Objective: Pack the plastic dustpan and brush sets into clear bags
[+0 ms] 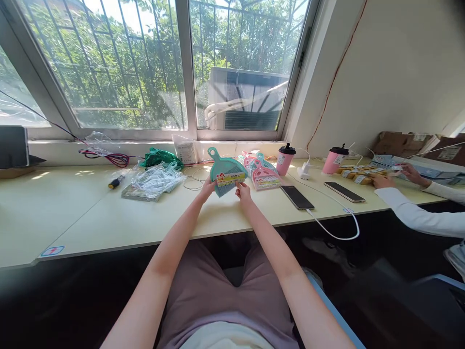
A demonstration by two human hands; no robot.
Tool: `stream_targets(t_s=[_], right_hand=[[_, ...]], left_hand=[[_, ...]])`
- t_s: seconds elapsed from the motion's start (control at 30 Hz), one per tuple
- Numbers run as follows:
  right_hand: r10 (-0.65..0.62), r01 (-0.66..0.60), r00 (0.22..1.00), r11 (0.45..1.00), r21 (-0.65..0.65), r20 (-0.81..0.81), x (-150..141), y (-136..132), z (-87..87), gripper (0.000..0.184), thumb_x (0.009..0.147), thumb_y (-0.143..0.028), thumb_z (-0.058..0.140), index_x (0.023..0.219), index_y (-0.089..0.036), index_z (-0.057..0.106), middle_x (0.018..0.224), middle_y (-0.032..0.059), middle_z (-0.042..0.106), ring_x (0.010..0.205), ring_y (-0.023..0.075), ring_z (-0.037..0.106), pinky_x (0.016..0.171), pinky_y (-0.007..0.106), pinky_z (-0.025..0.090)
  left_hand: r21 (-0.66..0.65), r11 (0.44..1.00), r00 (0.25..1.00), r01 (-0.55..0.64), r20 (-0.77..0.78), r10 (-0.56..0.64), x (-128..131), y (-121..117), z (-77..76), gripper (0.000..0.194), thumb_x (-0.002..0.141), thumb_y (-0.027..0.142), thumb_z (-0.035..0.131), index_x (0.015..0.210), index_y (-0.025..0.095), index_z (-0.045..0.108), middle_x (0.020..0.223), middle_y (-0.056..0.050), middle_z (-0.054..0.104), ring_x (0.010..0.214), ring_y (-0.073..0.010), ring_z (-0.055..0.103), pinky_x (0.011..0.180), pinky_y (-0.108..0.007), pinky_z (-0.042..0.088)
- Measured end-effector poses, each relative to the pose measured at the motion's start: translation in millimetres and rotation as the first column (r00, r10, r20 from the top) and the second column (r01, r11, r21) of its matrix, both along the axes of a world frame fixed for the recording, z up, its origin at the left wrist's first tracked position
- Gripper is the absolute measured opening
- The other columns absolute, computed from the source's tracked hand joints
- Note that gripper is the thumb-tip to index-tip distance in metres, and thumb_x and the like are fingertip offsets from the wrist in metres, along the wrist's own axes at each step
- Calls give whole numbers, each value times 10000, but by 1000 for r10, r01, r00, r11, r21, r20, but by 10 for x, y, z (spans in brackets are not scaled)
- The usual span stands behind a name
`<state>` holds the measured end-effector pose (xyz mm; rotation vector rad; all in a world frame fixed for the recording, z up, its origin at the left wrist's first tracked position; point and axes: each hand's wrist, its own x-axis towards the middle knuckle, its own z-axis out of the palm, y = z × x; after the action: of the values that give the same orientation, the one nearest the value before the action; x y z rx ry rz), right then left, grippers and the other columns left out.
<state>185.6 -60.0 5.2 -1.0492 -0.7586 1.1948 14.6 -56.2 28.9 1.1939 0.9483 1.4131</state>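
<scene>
Above the table's front part I hold a teal mini dustpan [217, 167] with a small grey-blue brush [225, 189] lying against it. A yellow printed label [231, 179] runs across both. My left hand [208, 189] grips the dustpan's left edge. With curled fingers, my right hand [243, 190] pinches at the label's lower right side. The dustpan's handle, which has a hole, points up and left. Just behind and to the right lie several pink and teal dustpan sets [264, 175] with similar labels.
White plastic strips [156, 182] lie in a heap to the left, beside a screwdriver [115, 182] and green plastic [160, 157]. Two phones, one a charging phone [297, 197], and pink cups [285, 160] stand right. Another person's hands [383, 182] handle yellow packets [358, 174] at far right.
</scene>
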Motion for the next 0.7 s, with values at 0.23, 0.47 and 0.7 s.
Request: stream_targets(t_s=[0.23, 0.47, 0.7], right_hand=[[4, 38, 924, 994, -102, 382, 390, -68, -52, 106, 944, -193, 594, 945, -161, 695, 881, 33, 769, 491, 73, 637, 521, 184, 457], [-70, 121, 18, 990, 67, 997, 833, -302, 237, 521, 934, -252, 730, 1420, -122, 594, 1049, 217, 775, 963, 319, 757, 861, 398, 548], [-335, -170, 101, 922, 348, 937, -120, -328, 479, 443, 1047, -461, 551, 1376, -174, 625, 1276, 219, 704, 1152, 345, 683, 896, 383, 538]], left_hand=[[-101, 977, 972, -188, 127, 200, -193, 181, -202, 273, 945, 451, 737, 882, 186, 711, 842, -76, 717, 960, -276, 708, 904, -371, 555], [-91, 978, 954, -189, 217, 205, -142, 195, -192, 210, 977, 383, 706, 916, 188, 751, 965, -106, 752, 1158, -302, 693, 1028, -396, 526], [12, 999, 991, 40, 125, -41, 22, 47, -164, 198, 964, 356, 709, 982, 178, 795, 1053, -107, 798, 1263, -343, 659, 1119, -433, 483]])
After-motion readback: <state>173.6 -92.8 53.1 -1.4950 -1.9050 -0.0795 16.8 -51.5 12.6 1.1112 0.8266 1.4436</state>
